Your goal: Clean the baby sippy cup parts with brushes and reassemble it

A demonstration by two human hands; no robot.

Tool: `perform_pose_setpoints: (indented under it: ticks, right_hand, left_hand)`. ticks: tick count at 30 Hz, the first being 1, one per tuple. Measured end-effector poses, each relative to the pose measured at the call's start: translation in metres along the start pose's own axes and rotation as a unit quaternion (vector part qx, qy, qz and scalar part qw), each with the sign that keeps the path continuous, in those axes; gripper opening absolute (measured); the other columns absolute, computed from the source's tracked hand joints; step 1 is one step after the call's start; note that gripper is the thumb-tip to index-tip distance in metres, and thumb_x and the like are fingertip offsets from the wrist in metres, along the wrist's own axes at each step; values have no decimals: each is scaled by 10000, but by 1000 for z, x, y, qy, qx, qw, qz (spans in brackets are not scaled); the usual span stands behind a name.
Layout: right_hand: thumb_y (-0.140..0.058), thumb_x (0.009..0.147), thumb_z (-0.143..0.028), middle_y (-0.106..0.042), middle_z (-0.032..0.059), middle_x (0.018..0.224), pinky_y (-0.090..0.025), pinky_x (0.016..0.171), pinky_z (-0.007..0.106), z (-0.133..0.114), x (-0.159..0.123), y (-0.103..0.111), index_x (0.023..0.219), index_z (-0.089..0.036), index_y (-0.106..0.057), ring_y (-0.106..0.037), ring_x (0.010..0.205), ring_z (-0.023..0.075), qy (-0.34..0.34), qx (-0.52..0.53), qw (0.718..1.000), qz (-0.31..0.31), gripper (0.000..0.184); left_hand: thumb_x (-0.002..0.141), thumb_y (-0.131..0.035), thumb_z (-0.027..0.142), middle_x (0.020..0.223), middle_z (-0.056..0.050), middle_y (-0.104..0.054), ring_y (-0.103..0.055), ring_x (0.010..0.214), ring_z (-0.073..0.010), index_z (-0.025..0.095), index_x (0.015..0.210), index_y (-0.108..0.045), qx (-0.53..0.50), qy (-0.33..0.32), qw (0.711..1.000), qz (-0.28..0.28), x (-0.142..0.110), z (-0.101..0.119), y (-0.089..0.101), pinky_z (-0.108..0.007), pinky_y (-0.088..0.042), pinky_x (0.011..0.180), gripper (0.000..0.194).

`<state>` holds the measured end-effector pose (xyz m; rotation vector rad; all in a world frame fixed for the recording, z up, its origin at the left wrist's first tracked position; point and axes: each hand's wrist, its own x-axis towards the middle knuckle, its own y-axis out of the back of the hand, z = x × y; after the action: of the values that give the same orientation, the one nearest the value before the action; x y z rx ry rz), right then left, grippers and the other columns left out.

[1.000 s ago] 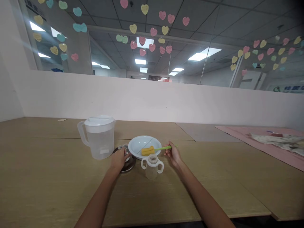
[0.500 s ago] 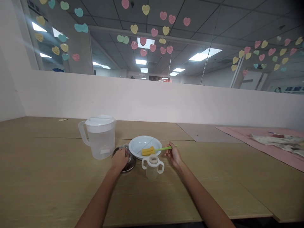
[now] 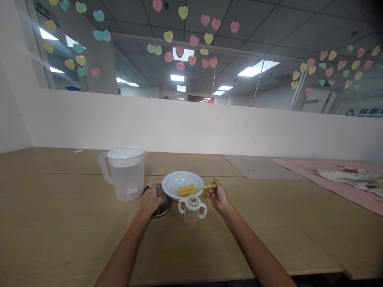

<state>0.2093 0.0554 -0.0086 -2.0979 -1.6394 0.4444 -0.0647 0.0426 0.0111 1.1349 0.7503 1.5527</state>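
My right hand (image 3: 218, 194) pinches the thin green handle of a bottle brush (image 3: 187, 190). The brush's yellow sponge head lies over the white bowl (image 3: 182, 177), near its front rim. In front of the bowl a baby bottle (image 3: 191, 213) with two white side handles stands upright, its mouth uncovered. My left hand (image 3: 152, 199) is closed around a small clear piece (image 3: 158, 184), mostly hidden by the fingers, above a dark round metal dish (image 3: 164, 210) left of the bottle.
A clear lidded pitcher (image 3: 127, 175) holding water stands just left of my left hand. At the far right, a pink sheet (image 3: 296, 169) carries crumpled cloth-like items (image 3: 350, 177). A white wall (image 3: 191, 127) rises behind the wooden table (image 3: 60, 215).
My left hand has shifted very slightly to the left over the metal dish. The right hand, brush, bottle and bowl are almost unchanged.
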Motion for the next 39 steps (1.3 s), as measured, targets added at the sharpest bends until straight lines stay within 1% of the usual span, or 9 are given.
perform_pose_setpoints:
  ticks: [4,7,10,13,19,25,31,34,39]
  right_hand:
    - [-543,803,-362,-459,-48,362,-439,368,197,1,3,2,620,-177,-508,-416,310,81,-20,14,999,21,263]
    - [-527,810,-336,-451,-51,359,-433,363,191,2,4,2,608,-180,-501,-406,309,78,-20,30,999,28,257]
    - [-521,813,-331,-446,-50,356,-428,360,187,1,3,2,603,-181,-498,-403,308,77,-19,32,999,30,259]
    - [-524,811,-352,-447,-49,352,-425,357,184,1,3,2,609,-179,-505,-396,299,75,-17,28,999,30,267]
    - [-531,810,-367,-446,-51,346,-427,357,186,-1,2,1,612,-176,-509,-388,292,72,-18,25,999,38,276]
    - [-513,815,-358,-447,-50,334,-420,347,185,0,3,1,607,-177,-509,-378,283,70,-26,28,998,43,276]
    - [-518,812,-354,-442,-50,336,-410,348,183,1,4,2,603,-177,-504,-372,273,68,-26,28,999,34,275]
    - [-508,819,-348,-435,-55,334,-407,352,185,-2,4,2,592,-182,-492,-380,278,68,-25,40,998,32,282]
    - [-494,832,-317,-447,-66,355,-378,344,172,-9,3,1,604,-180,-491,-394,293,58,-21,120,992,28,266]
  left_hand:
    - [789,-447,267,975,-98,-578,-536,965,-221,166,941,-505,-100,21,982,161,-6,6,-1,-314,-420,806,191]
    - [817,-386,274,968,-96,-573,-526,954,-216,175,955,-506,-143,-88,957,235,-20,19,-6,-338,-408,847,208]
    - [818,-409,318,1071,-103,-576,-490,1050,-241,169,1063,-509,-136,-269,931,204,-34,37,-11,-389,-338,940,304]
    - [833,-400,335,1126,-103,-576,-455,1118,-250,173,1119,-501,-139,-362,908,158,-42,48,-17,-416,-289,980,344]
    - [850,-397,397,1056,-96,-624,-492,1074,-257,182,1077,-535,-159,-408,894,98,-48,54,-23,-442,-275,980,341]
    - [773,-510,528,1087,-127,-600,-536,997,-248,160,1159,-474,-198,-419,886,11,-57,65,-22,-381,-382,911,535]
    - [721,-598,494,1081,-116,-604,-548,995,-251,171,1162,-471,-217,-393,893,4,-64,70,-25,-378,-424,886,561]
    - [727,-589,502,1063,-119,-606,-559,988,-247,177,1153,-473,-231,-409,880,72,-62,66,-29,-380,-443,868,549]
    - [710,-602,497,1034,-113,-598,-558,998,-257,187,1086,-499,-222,-386,851,277,-40,46,-30,-420,-435,885,498]
